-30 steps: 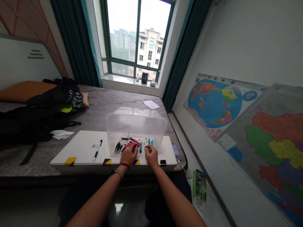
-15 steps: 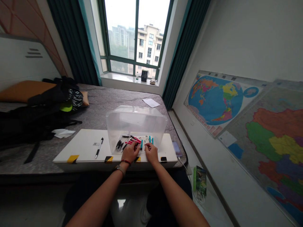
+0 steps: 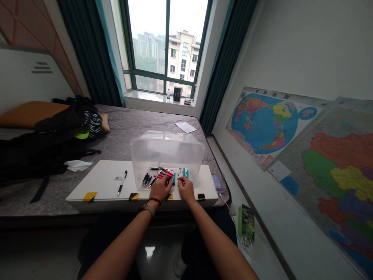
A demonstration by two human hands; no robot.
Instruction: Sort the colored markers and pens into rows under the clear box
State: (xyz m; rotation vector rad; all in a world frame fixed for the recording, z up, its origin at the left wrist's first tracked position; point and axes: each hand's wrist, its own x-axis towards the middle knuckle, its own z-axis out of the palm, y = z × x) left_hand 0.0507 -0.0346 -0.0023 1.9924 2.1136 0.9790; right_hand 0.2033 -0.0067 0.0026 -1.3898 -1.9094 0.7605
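A clear plastic bin (image 3: 167,149) lies on its side with its opening toward me. Pen parts are spread inside: black pieces (image 3: 146,179) at the left, red pieces (image 3: 166,173) in the middle, teal pieces (image 3: 185,172) at the right. My left hand (image 3: 160,189) reaches in by the red pieces, fingertips pressed together; what they hold is too small to make out. Close beside it, my right hand (image 3: 185,188) is pinched near the teal pieces, its contents also hidden. An assembled black and white pen (image 3: 122,183) lies left of the bin.
Under the bin is a long white box (image 3: 100,177) with yellow and black tape on its front edge. It rests on a grey mattress (image 3: 125,120). Dark bags (image 3: 58,136) and a crumpled tissue (image 3: 78,165) lie left; a paper sheet (image 3: 185,127) lies behind the bin.
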